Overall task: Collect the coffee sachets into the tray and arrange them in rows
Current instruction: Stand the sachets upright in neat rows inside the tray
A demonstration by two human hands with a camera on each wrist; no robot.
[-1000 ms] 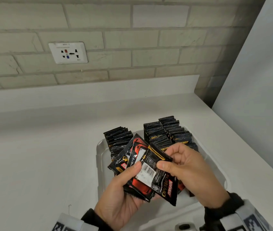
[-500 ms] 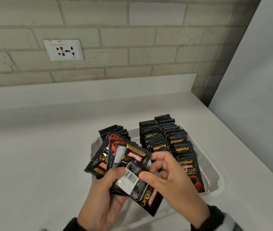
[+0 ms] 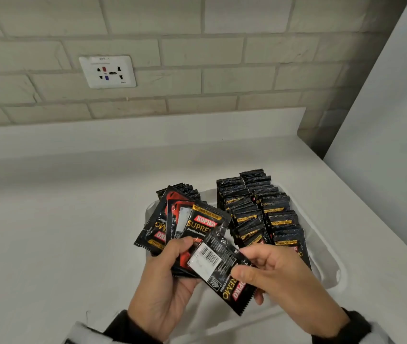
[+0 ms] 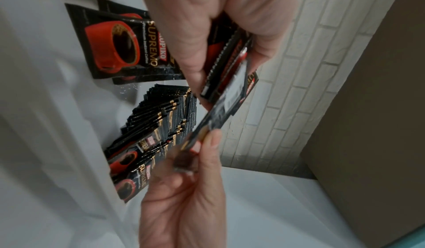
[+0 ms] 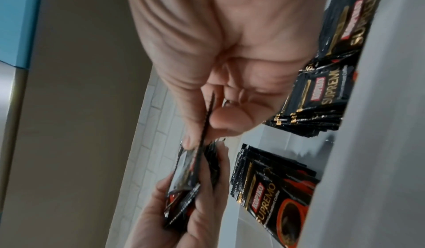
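White counter (image 3: 61,232): right hand (image 3: 289,276) fingers pinch sachet (image 3: 222,266), now lower; left hand (image 3: 162,289) (unmoved) grips fan (image 3: 185,222).

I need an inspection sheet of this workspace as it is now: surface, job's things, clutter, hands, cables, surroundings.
Surface: white counter, bare where it shows.
Job's things: white tray on the counter; rows of sachets standing in it, more at its left side; a fanned bunch and one sachet, barcode side up, held above it.
Clutter: nothing seen.
Hands: left hand grips the bunch; right hand pinches the one sachet.
Cables: nothing seen; the socket has nothing plugged in.
Surroundings: brick wall behind, plain panel at right.
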